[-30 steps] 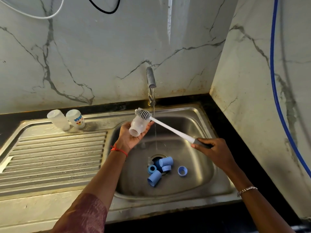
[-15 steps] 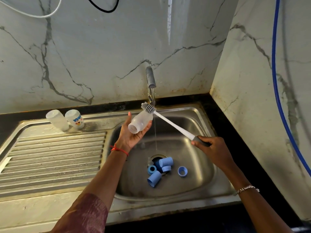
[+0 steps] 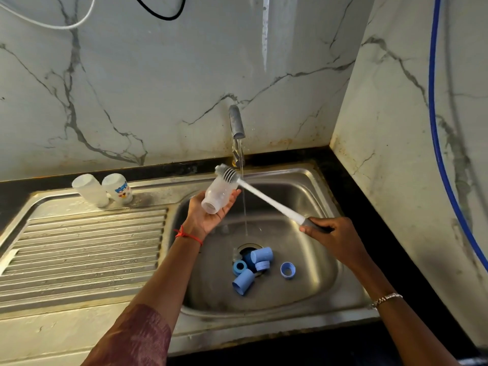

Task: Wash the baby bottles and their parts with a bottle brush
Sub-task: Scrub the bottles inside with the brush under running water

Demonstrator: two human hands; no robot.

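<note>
**A:** While the brush [image 3: 266, 199] is rubbing only the closed end of the bottle [image 3: 217, 195], what worries you?

**B:** The hold. The left hand [image 3: 208, 216] lies palm up over the sink [image 3: 320, 199]. The bottle lies slantwise in it, mouth towards the wrist. The thumb is on one side and the fingers [image 3: 235, 193] curl loosely up the other. I'd call that a cradle more than a clamp. Wet plastic and a sideways shove from the bristles could roll it out.

**A:** And it would land where?

**B:** Probably among the blue parts [image 3: 243, 282] around the drain. It wouldn't break, I think, but it would need rinsing again.

**A:** What about the other hand?

**B:** The right hand [image 3: 336, 240] has its fingers [image 3: 320, 229] wrapped tight round the grey handle, well away from the bottle. Only the bristle head touches the bottle, up at its base. That long a reach makes the pressure hard to judge.

**A:** Is the water a problem?

**B:** The stream from the tap [image 3: 236, 122] falls just beside the fingertips, across the brush shaft. It may miss the bottle, and it could splash off the shaft.

**A:** So is the inside done?

**B:** I can't tell. Two other bottles [image 3: 105, 190] stand upside down on the draining board [image 3: 84, 249].
</note>
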